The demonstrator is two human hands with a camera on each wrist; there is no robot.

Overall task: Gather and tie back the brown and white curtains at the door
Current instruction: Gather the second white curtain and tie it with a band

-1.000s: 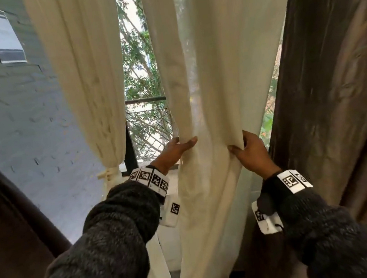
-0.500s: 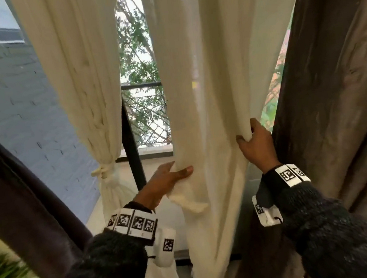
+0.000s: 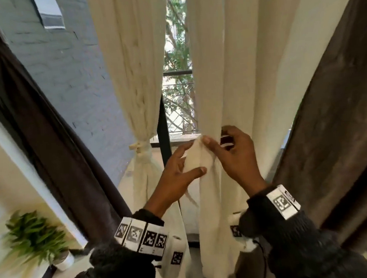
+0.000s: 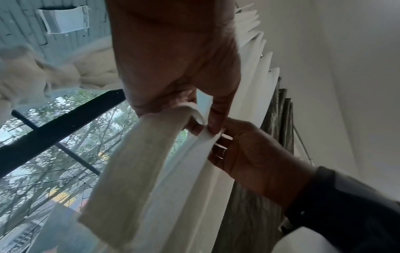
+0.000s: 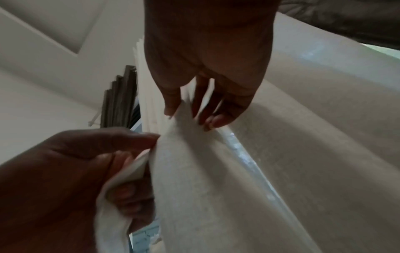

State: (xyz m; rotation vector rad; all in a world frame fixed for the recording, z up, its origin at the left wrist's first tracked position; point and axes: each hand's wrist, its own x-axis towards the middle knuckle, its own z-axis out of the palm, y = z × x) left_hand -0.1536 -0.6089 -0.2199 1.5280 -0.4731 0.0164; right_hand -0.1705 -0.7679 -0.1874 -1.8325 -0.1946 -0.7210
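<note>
The right white curtain (image 3: 227, 67) hangs loose in the middle of the doorway. My left hand (image 3: 196, 157) grips a folded bunch of its left edge between thumb and fingers. My right hand (image 3: 215, 141) pinches the same curtain just beside it, so both hands meet at the gathered fabric. The left wrist view shows my left hand (image 4: 205, 126) pinching the white fold (image 4: 151, 154). In the right wrist view my right hand (image 5: 186, 114) holds the cloth at its fingertips. The right brown curtain (image 3: 333, 124) hangs loose behind my right arm. The left white curtain (image 3: 132, 87) is knotted.
The left brown curtain (image 3: 42, 130) slants across the left side. A black door post (image 3: 162, 129) and a balcony railing (image 3: 179, 98) stand behind the gap. A grey brick wall (image 3: 70, 71) lies outside. A potted plant (image 3: 35, 238) sits on the floor at lower left.
My left hand has carried the white curtain's left edge rightward and my right hand has come left, so the two now meet. The view has dropped and the plant shows.
</note>
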